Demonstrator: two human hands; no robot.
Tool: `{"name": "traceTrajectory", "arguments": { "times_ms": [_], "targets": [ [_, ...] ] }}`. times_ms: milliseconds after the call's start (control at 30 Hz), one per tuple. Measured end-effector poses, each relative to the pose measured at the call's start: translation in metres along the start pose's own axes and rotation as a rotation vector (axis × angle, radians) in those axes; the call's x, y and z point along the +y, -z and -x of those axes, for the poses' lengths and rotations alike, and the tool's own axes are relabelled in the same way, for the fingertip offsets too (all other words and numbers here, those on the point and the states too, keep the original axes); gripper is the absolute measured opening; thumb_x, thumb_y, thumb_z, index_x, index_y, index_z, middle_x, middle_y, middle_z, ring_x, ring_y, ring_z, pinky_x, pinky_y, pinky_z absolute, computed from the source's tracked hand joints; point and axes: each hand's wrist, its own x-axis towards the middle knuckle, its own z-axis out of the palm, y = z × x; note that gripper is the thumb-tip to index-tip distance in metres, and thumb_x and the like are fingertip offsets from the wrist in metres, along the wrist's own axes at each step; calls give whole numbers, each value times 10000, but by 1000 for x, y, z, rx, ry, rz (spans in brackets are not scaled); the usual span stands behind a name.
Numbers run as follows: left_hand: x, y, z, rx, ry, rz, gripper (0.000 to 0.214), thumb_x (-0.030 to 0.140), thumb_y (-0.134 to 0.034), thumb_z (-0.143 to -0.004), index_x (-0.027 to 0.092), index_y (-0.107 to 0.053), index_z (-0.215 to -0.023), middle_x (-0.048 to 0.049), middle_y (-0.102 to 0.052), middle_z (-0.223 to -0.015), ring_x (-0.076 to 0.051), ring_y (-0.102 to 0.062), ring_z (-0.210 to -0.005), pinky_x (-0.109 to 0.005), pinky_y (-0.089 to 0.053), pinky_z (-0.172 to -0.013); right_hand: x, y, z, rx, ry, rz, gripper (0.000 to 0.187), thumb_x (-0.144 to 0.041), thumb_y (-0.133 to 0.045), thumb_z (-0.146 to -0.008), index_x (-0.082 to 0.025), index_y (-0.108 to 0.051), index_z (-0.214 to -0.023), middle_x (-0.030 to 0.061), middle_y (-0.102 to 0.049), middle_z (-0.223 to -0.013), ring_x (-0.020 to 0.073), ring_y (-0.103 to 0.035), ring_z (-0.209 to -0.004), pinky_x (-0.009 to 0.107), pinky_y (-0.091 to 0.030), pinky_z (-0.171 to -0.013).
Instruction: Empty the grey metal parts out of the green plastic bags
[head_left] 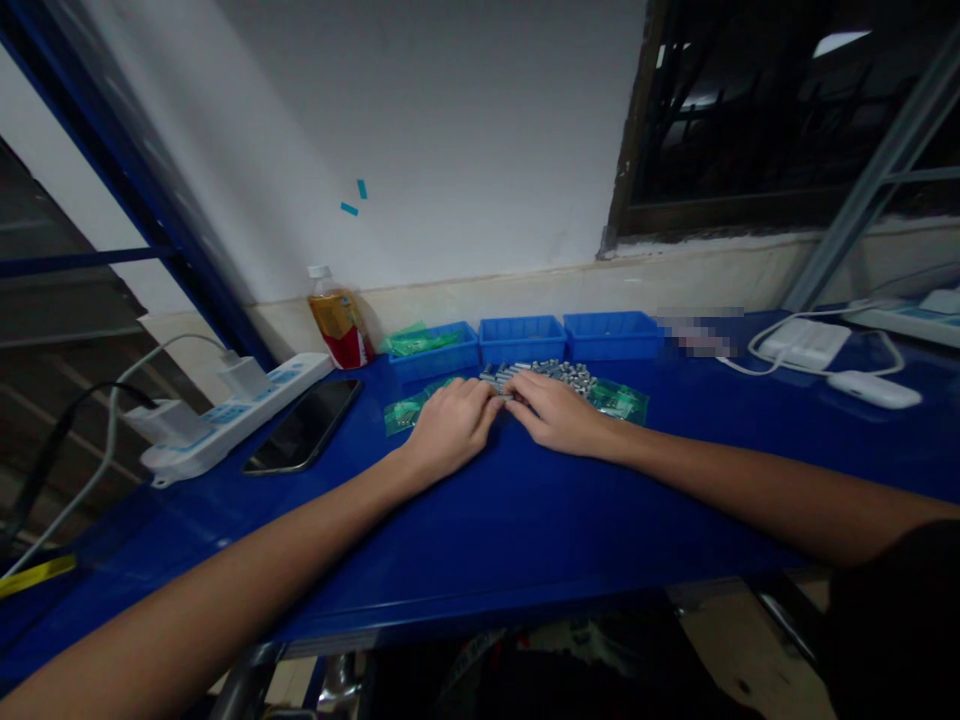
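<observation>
My left hand [451, 424] and my right hand [556, 412] meet fingertip to fingertip at the middle of the blue table. Both are closed in a pinch on a small grey metal piece [505, 396] that looks like a bolt, mostly hidden by the fingers. Just beyond the fingertips lies a pile of loose metal bolts and nuts [571, 376]. A green plastic bag with small metal parts [405, 412] rests beside my left hand. Another such green bag [621, 402] lies to the right of the pile, behind my right wrist.
Three blue bins line the wall: the left bin [433, 358] holds green bags, beside a middle bin [523, 340] and a right bin [611, 336]. At left are a drink bottle [341, 322], a phone [306, 428] and a power strip [180, 458]; at right, a white charger [802, 343] with cable.
</observation>
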Motion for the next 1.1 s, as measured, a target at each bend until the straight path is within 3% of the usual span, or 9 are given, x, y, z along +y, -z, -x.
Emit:
{"name": "traceTrajectory", "arguments": {
  "times_ms": [133, 333, 433, 533, 667, 833, 1000, 1100],
  "targets": [
    [1, 1, 1, 21, -16, 90, 229, 328, -372, -936, 187, -484, -1078, -61, -611, -929, -203, -553, -871, -339, -445, -784, 1, -1, 0, 2, -13, 48, 196, -238, -348, -940, -165, -522, -886, 74, -549, -865, 185, -526, -826, 312, -412, -766],
    [-1, 0, 1, 13, -20, 31, 204, 301, -351, -945, 193, -500, -1033, -66, -615, -936, -203, -557, -851, -331, -442, -748, -2, 0, -1, 13, -17, 9, 209, -242, -333, -946, -175, -509, -855, 64, -549, -831, 184, -526, -803, 318, -408, -758],
    [-1, -1, 1, 9, 8, -12, 241, 325, -318, -957, 188, -509, -1012, -64, -612, -902, -201, -556, -839, -330, -443, -744, -2, 1, 0, 26, -45, -62, 124, -274, -429, -909, -175, -491, -952, 55, -559, -857, 178, -536, -789, 308, -415, -730],
    [-1, -1, 0, 7, 20, -28, 265, 342, -302, -962, 186, -513, -995, -62, -612, -883, -200, -557, -833, -328, -443, -744, -1, 0, 1, 34, -48, -81, 160, -264, -485, -872, -171, -469, -1002, 55, -560, -877, 175, -537, -781, 300, -417, -717],
    [-1, -1, 0, -1, 22, -20, 292, 358, -285, -964, 182, -518, -961, -64, -608, -879, -203, -557, -831, -334, -445, -749, -1, 0, 0, 30, -18, -55, 82, -234, -435, -894, -177, -475, -936, 55, -558, -852, 175, -530, -783, 296, -409, -718],
    [-1, -1, 1, 48, -24, 75, 232, 322, -393, -933, 190, -461, -1113, -66, -609, -1001, -198, -561, -898, -326, -451, -778, -3, 1, -1, 29, -41, -23, 150, -249, -363, -932, -173, -489, -903, 72, -569, -863, 188, -538, -824, 311, -404, -754],
    [-2, -1, 2, 55, -19, 3, 202, 313, -361, -944, 195, -499, -1032, -57, -617, -922, -195, -560, -836, -317, -442, -735, -4, 2, -1, 7, -47, -15, 191, -262, -339, -945, -172, -498, -891, 70, -570, -848, 187, -540, -826, 312, -403, -763],
    [-2, -2, 1, 56, 4, -31, 240, 326, -323, -957, 192, -513, -1013, -54, -618, -895, -192, -556, -818, -314, -438, -726, -3, 2, 0, 25, -55, -48, 152, -289, -413, -920, -171, -488, -978, 58, -572, -862, 177, -539, -794, 298, -412, -730]
  ]
}}
